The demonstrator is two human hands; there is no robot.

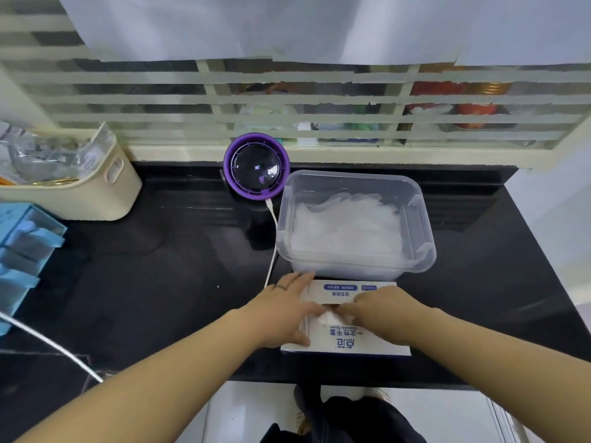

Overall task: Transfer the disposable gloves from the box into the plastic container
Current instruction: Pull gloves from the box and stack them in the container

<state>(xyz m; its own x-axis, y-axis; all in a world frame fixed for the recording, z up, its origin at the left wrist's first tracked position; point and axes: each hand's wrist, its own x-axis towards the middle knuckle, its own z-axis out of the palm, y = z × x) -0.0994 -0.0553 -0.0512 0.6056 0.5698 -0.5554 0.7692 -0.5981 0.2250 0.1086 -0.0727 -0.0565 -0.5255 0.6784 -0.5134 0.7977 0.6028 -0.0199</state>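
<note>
Left hand (281,311) lies flat on the left part of the glove box (358,345), fingers straight and spread, grip slack, nothing held. Box is white with blue print and sits at the near edge of the black counter (160,282). A crumpled white glove tuft (326,318) stands out of its top slot. Right hand (383,310) comes in from the right, fingers curled, grip pinched on that tuft. Just behind the box, the clear plastic container (427,225) holds a translucent heap of gloves (345,228).
</note>
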